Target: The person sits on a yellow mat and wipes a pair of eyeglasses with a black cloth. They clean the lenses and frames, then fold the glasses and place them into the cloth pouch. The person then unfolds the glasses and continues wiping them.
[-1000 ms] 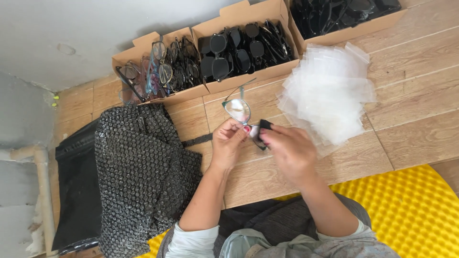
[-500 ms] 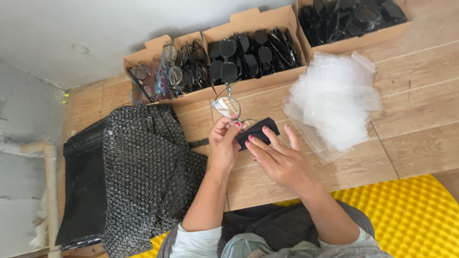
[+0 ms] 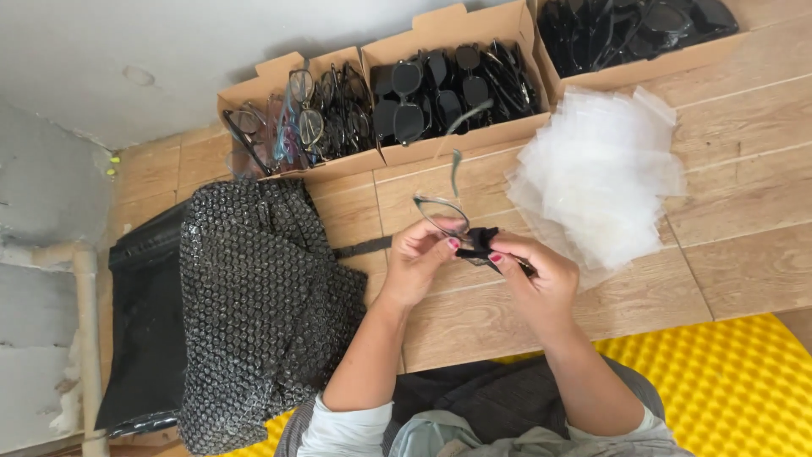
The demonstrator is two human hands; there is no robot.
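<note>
A pair of clear-lens eyeglasses [image 3: 441, 211] with thin arms is held up over the wooden floor. My left hand [image 3: 420, 256] pinches its frame from the left. My right hand [image 3: 541, 275] holds a small black cloth [image 3: 485, 244] pressed against the glasses' right side. Both hands meet at the centre of the view. One arm of the glasses points up toward the boxes.
Three cardboard boxes [image 3: 461, 140] of eyeglasses and sunglasses line the wall. A stack of clear plastic bags [image 3: 602, 173] lies to the right. A pile of dark bubble wrap [image 3: 254, 296] over a black bag [image 3: 139, 330] lies left. Yellow foam [image 3: 727, 389] is at lower right.
The black cloth lay spread over my right hand's fingers; now it is bunched against the glasses. The glasses have tilted and the view has shifted slightly.
</note>
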